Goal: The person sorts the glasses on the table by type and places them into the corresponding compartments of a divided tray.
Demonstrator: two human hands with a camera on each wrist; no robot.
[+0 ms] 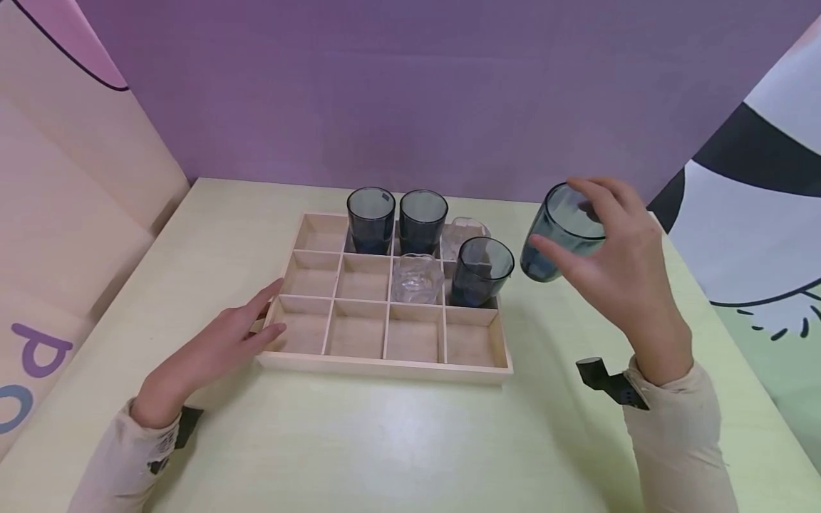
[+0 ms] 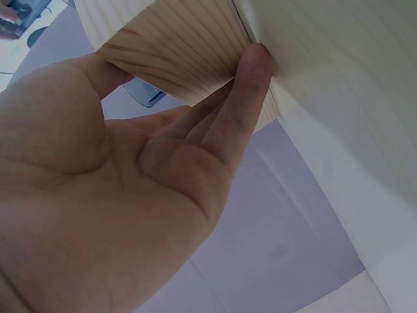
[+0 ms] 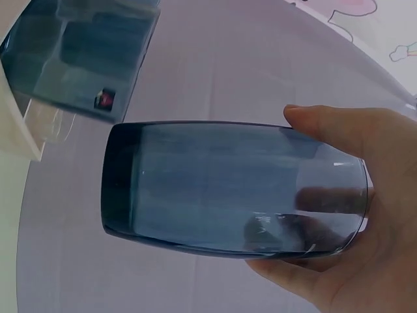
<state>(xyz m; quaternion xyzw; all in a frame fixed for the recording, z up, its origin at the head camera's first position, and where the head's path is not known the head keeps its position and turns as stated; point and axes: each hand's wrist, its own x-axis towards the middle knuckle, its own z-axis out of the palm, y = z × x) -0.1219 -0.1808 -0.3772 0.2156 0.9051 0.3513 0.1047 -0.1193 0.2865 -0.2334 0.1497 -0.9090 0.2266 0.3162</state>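
Observation:
My right hand (image 1: 625, 263) grips a blue-grey drinking glass (image 1: 544, 249) near its rim, thumb on one side and fingers on the other. It is raised off the table, right of a divided wooden tray (image 1: 385, 365); the right wrist view shows the glass (image 3: 202, 189) side-on. On the tray's left side, my left hand (image 1: 208, 353) holds the wall, its thumb over the rim and fingers against the wood (image 2: 176, 49). Two dark glasses (image 1: 371, 221) (image 1: 422, 224) stand in the back row. Another dark glass (image 1: 481, 274) stands in the middle row's right compartment.
Clear glasses sit in the tray, one (image 1: 417, 279) in the middle row and one (image 1: 463, 234) at the back right, partly hidden. The pale table (image 1: 385, 442) meets a purple panel (image 1: 410, 100) behind. Printed walls flank both sides.

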